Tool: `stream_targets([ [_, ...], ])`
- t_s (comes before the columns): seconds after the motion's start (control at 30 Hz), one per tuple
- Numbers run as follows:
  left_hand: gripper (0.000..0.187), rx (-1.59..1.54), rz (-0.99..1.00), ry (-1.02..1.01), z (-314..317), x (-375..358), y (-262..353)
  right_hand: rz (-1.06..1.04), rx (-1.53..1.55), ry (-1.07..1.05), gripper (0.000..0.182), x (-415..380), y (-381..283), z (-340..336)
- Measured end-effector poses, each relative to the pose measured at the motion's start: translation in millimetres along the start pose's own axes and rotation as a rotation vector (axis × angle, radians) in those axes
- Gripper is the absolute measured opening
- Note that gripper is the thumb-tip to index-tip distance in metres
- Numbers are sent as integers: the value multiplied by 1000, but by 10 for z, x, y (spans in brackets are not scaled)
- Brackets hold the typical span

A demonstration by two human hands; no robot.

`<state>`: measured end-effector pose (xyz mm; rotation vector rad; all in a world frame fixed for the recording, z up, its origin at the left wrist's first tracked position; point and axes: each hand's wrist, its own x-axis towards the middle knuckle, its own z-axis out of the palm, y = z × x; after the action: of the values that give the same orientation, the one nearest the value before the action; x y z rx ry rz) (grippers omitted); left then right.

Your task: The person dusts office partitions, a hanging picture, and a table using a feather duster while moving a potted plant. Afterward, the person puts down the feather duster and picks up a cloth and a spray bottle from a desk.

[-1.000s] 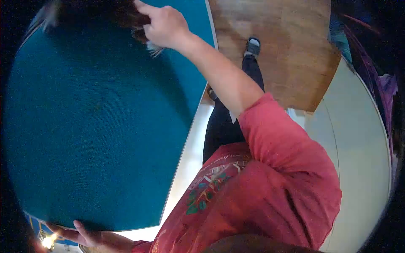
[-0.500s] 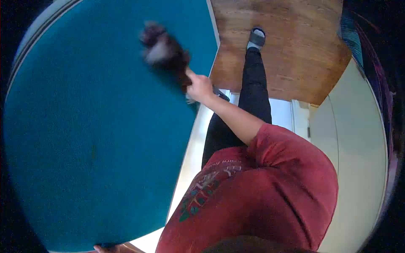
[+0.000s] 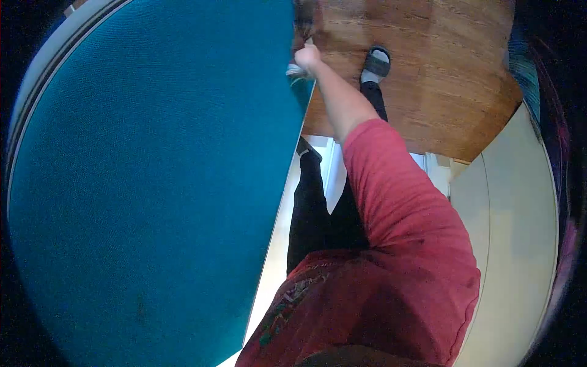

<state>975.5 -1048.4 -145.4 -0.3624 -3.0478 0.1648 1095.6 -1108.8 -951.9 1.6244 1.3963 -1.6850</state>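
Teal fabric panel point(image 3: 147, 202): biggest item, fills left half of view, pale rim at upper left, straight edge running down the middle.
Wood floor point(image 3: 428, 79): brown planks, top centre to right.
Pale wall or door surface point(image 3: 520, 244): right side.
Red sleeve point(image 3: 397, 202): arm stretched twd panel's top edge.
Right hand point(image 3: 307, 56): clenched on dark feathery duster point(image 3: 304, 18), blurred, at panel's top right corner, just beside the edge.
Left hand: out of shot.
Grey slipper point(image 3: 376, 61): on floor, near hand.
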Motion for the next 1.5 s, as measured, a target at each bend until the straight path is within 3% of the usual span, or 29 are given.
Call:
stream_targets([
  [0.17,69,-26,15,1,100,128,88,180,-48,-183,28,-543,730,216],
  [0.27,68,-64,33,9,66,184,68,281,40,-294,30,-448,563,153],
  [0.37,67,-100,49,18,-52,204,16,196,145,-279,31,122,-505,-189],
  [0.43,66,-128,65,16,-76,213,50,-44,117,-191,32,394,-1604,-637],
  [0.47,65,-147,66,16,-102,207,13,-241,-2,-116,31,265,-2139,-855],
  [0.5,65,-166,75,13,-149,212,16,-288,152,-90,31,-90,-2515,-1132],
  [0.53,65,-187,92,13,-198,224,13,-372,186,13,33,-309,-2653,-1152],
  [0.57,64,-207,108,14,-260,227,2,-487,106,-32,36,-647,-2711,-1257],
  [0.6,64,-232,122,9,-323,236,-13,-490,102,-72,40,-1260,-2750,-1443],
  [0.7,63,-325,162,-17,-500,256,-138,-615,-5,-69,51,-2437,-2203,-1094],
  [0.73,63,-370,169,-23,-571,235,-170,-535,-82,-321,54,-2750,-2173,-1355],
  [0.8,62,-475,189,-53,-764,174,-251,-572,127,-297,51,-3008,-1741,-1454],
  [0.87,62,-583,229,-91,-974,-41,-482,-222,442,-333,42,-3229,-1336,-2022],
  [0.93,70,-606,275,-88,-1058,14,-748,-332,-19,-119,33,-3030,-740,-2457],
  [0.97,83,-563,318,-110,-1071,-7,-919,-377,-360,-123,31,-3028,-484,-2811],
  [1.0,88,-469,374,-102,-1082,-81,-1128,-338,-459,-62,32,-3098,-309,-3185],
  [1.03,86,-624,365,-147,-1075,-184,-1122,-294,-556,-4,34,-3162,-135,-3560],
  [1.07,84,-775,369,-200,-1069,-247,-1106,-205,-392,112,39,-3290,-48,-3922],
  [1.1,85,-767,402,-214,-1245,-208,-857,-199,-347,233,39,-3575,-214,-4597],
  [1.2,87,-896,457,-298,-1240,100,-910,-224,-164,566,48,-4071,-554,-5645],
  [1.27,90,-857,612,-291,-1281,350,-1087,-464,-105,819,52,-4366,-610,-6190],
  [1.3,91,-732,710,-279,-1273,545,-1164,-484,-93,922,52,-4635,-802,-6440],
  [1.33,91,-570,812,-261,-1628,367,-992,-492,-52,1006,53,-5215,-796,-6892],
  [1.5,85,-523,1084,-162,-2428,944,-317,-605,-130,1405,50,-7370,-1357,-8000],
])
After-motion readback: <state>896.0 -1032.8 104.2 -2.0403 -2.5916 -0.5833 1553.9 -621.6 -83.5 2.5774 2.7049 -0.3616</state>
